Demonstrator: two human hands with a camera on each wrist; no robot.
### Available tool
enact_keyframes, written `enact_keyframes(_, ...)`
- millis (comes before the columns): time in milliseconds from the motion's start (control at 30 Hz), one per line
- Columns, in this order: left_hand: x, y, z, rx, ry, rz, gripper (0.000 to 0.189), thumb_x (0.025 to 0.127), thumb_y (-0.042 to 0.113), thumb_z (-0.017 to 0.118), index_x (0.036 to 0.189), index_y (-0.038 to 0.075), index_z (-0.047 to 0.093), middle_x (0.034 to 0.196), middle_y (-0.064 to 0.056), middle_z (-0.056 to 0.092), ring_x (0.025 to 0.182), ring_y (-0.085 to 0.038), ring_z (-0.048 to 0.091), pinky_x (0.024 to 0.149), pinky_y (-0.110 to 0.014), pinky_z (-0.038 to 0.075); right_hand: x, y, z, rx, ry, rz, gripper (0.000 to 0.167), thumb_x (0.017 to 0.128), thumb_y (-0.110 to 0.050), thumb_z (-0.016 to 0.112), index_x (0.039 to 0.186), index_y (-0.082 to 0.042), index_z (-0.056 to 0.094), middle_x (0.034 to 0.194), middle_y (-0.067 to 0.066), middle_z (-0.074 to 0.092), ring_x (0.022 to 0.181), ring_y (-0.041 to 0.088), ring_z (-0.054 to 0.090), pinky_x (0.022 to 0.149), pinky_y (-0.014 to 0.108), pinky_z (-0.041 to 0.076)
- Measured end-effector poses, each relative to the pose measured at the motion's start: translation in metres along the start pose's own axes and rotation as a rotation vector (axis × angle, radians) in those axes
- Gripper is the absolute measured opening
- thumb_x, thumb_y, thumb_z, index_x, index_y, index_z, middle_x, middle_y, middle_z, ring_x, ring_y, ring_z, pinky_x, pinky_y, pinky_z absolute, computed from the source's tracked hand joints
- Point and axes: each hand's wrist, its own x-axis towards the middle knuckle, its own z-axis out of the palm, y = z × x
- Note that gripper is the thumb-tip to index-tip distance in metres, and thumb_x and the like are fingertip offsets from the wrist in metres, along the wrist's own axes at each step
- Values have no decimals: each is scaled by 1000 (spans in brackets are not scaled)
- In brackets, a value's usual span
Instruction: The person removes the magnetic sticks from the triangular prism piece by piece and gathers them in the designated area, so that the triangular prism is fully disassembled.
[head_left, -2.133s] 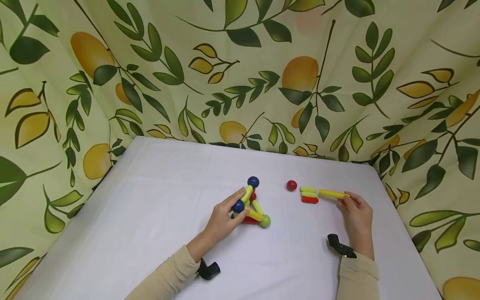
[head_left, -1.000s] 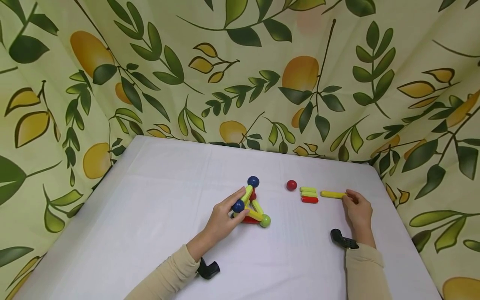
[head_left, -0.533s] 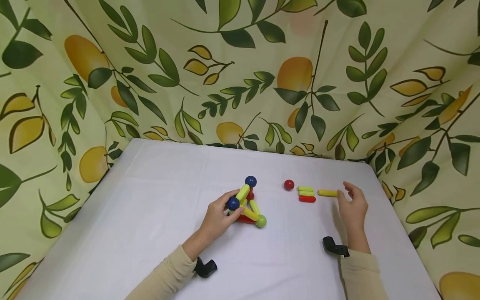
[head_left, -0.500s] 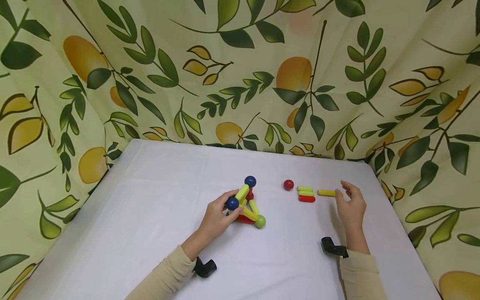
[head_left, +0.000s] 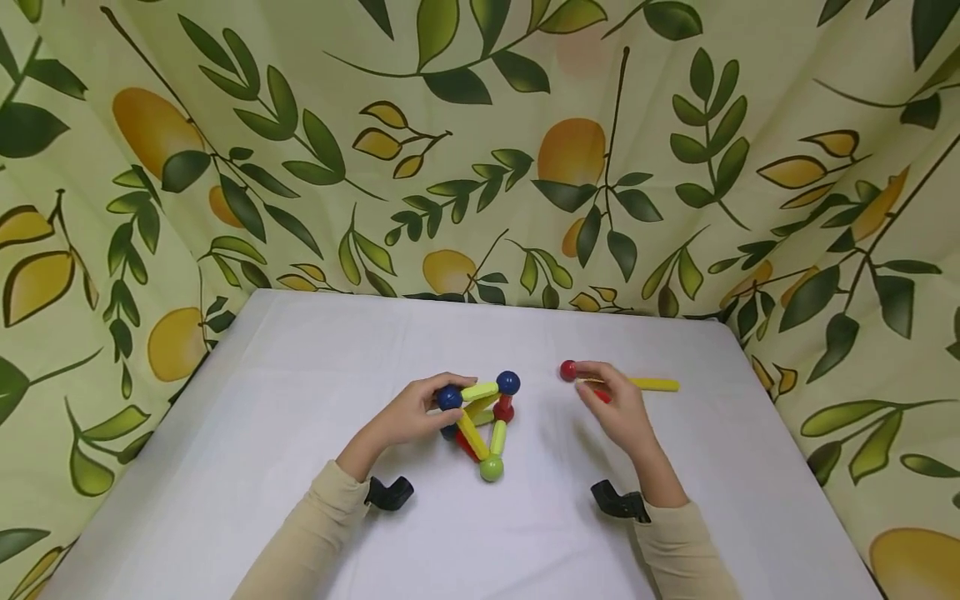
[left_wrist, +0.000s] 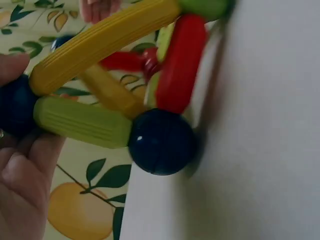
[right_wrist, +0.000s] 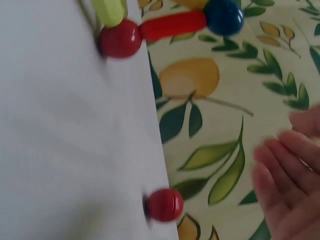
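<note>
Right grip [head_left: 622, 410] leftward; now near ball [head_left: 567, 371] (red)

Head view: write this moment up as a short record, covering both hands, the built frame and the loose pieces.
Left hand: pinches the ball-and-rod frame at an upper blue ball
Right hand: holds nothing, over the loose pieces
Frame balls in view: three blue, plus a red ball and a green ball
Loose pieces: single red ball; long yellow rod; red rod, partly hidden
Surface: white-covered table
Backdrop: leaf-and-fruit fabric
</note>
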Motion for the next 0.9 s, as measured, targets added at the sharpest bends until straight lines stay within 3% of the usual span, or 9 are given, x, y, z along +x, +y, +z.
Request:
enact_keyframes(167,9,-5,-7,-111,-97,51,35,89,-3,58,124,4,59,140,-21,48,133,-31,43,108,-30,38,4,-19,19,103,-326,-33,33,90,-14,65,122,-6,59,121,14,63,109,26,61,91,32,53)
enact_keyframes(333,13,-11,-1,-198,-61,92,34,88,-7,54,121,-3,58,134,-26,51,128,-30,49,106,-26,40,11,-35,34,122,-452,-53,42,87,-15,69,125,-5,57,124,9,60,112,23,58,94,35,51)
enact_keyframes(467,13,-14,12,-209,51,123,29,88,-5,57,118,-4,59,122,-23,60,110,-25,59,94,-23,49,13,-38,45,84,-465,-43,42,85,-16,71,123,-8,57,123,6,60,109,21,58,96,39,50)
enact_keyframes(600,14,-13,21,-171,152,69,24,87,1,64,111,1,62,112,-18,63,96,-16,60,85,-21,52,10,-39,53,48,-429,-67,39,84,-11,72,120,-9,58,118,4,62,105,18,59,93,39,51)
enact_keyframes(767,13,-10,23,-166,189,5,21,86,-1,66,106,0,62,107,-19,63,89,-11,58,80,-19,51,8,-37,60,36,-364,-118,32,82,-5,70,111,-11,60,109,1,64,96,15,59,90,37,53)
enact_keyframes(900,10,5,22,-180,182,-5,19,86,-1,65,104,-3,61,106,-20,62,86,-9,58,78,-19,52,8,-34,64,30,-327,-143,29,81,-4,67,107,-14,61,105,-1,63,95,13,58,90,37,53)
